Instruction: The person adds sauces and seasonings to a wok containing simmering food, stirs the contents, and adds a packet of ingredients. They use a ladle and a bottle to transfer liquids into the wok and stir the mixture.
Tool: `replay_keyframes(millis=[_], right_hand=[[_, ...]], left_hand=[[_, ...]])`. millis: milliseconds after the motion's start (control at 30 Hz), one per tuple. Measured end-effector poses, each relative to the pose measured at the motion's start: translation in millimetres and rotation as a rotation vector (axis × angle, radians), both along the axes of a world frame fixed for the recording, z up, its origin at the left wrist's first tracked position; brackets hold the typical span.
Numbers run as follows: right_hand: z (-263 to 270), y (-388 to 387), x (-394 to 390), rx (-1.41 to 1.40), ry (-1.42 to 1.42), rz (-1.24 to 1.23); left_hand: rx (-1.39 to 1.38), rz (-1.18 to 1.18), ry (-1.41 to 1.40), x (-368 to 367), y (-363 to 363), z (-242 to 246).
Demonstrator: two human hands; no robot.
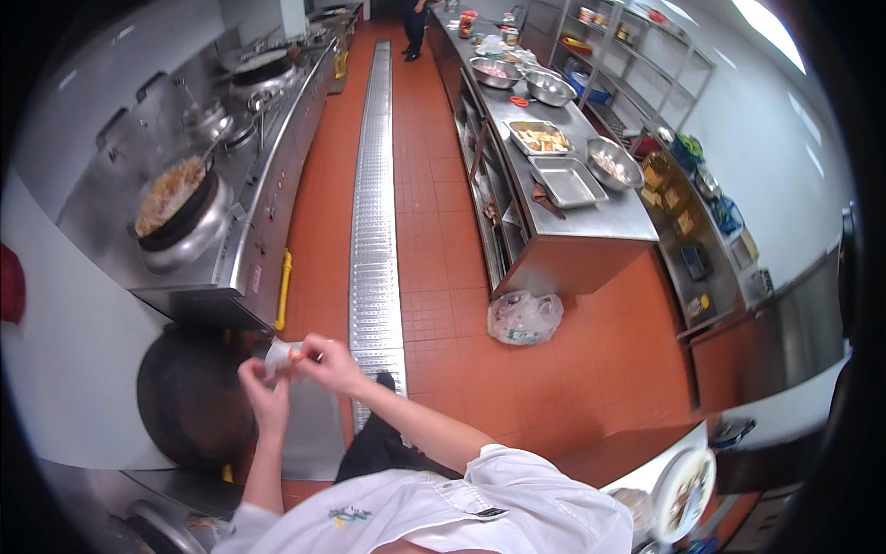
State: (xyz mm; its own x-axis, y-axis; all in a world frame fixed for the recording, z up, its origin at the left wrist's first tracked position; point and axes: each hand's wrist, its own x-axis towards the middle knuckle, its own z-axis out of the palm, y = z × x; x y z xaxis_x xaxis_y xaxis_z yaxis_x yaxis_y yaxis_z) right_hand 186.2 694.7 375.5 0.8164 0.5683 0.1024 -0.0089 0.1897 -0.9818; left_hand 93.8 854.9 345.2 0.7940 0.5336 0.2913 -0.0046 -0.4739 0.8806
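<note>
Both my hands are together at the lower left, over a flat grey metal surface. Between them is a small white item with an orange part; it is blurred, and I cannot tell what it is. My right hand pinches it at the orange part. Fingers and thumb of my left hand hold it from below left. To the left of my hands a large, dark round pan or wok stands on edge against the wall.
A wok of food sits on the range at left, its front carrying a yellow pipe. A metal drain grate splits the tiled floor. A plastic bag lies by the steel counter, which bears trays and bowls. Another person stands far back.
</note>
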Motion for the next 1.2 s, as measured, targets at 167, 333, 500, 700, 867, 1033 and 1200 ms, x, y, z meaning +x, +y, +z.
replay_keyframes(millis=[167, 333, 500, 700, 867, 1033, 1200], right_hand=[[-12, -70, 186, -0.043, -0.117, -0.281], [-16, -173, 341, -0.197, -0.007, -0.544], [-28, -220, 470, -0.193, 0.131, -0.647], [-82, -222, 661, -0.352, 0.038, -0.699], [-40, -190, 846, -0.428, -0.118, -0.595], [-19, -182, 1026, -0.340, -0.155, -0.558], [-38, -161, 1219, -0.426, -0.283, -0.625]], left_hand=[[-0.603, -0.446, -0.061, 241, -82, -55], [-0.374, -0.752, 0.229, 435, -148, -17], [-0.011, -0.985, 0.303, 598, -169, -5], [0.209, -0.950, 0.401, 773, -164, -56], [0.149, -0.835, 0.467, 919, -127, -28], [0.204, -0.685, 0.615, 1047, -70, -35], [0.243, -0.523, 0.725, 1135, 3, -134]])
